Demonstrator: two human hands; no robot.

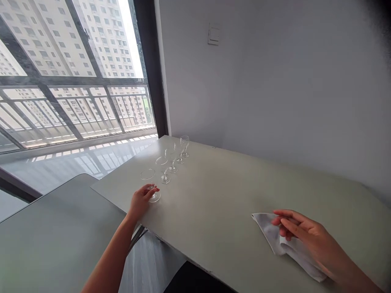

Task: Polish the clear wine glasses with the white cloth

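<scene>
My left hand [141, 202] is closed round the stem of the nearest wine glass [154, 196], whose foot rests on the table or just above it; I cannot tell which. Beyond that glass, several more clear stemmed glasses stand upright in a slanting row, among them a second wine glass [165, 178] close by and a far wine glass [185, 146] near the wall. My right hand [305, 234] hovers over a white cloth [267, 230], fingers loosely bent and apart with nothing between them. Part of the crumpled cloth is hidden beneath that hand.
The pale table [214, 203] runs along a grey wall [275, 101] with a light switch [214, 34]. At the left, a lower grey tabletop [55, 236] adjoins it. Large windows [76, 73] stand behind, with sunlit floor below them.
</scene>
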